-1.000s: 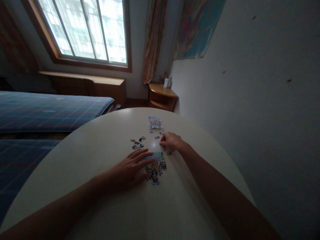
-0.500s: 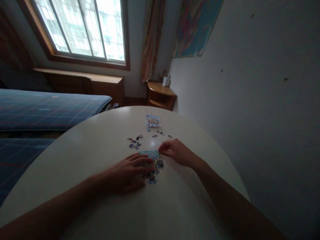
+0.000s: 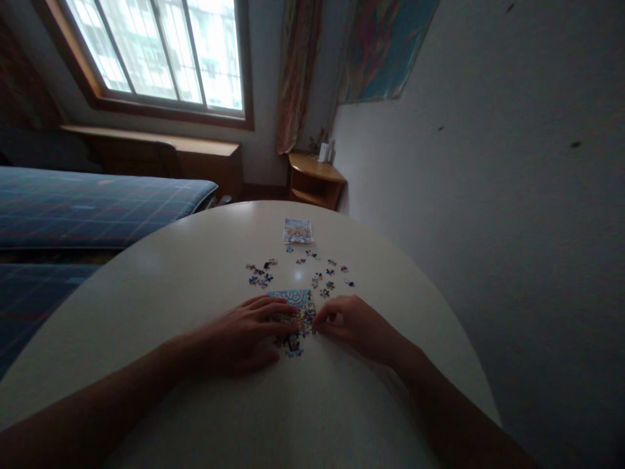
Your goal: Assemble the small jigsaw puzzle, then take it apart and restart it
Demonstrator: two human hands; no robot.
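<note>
Head view: the left hand (image 3: 247,331) lies flat, unclenched, upon the jigsaw puzzle (image 3: 305,315) on the round table (image 3: 405,293); whether the right hand (image 3: 359,327), at the puzzle's edge, grasps something, I cannot tell.

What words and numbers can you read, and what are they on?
"...UEY", perhaps: big letters across the top of the joined puzzle; the first letters are too blurred to be sure.
Picture packet: any writing is too small to read.
Wall poster: no readable words.
No numbers can be read.
</note>
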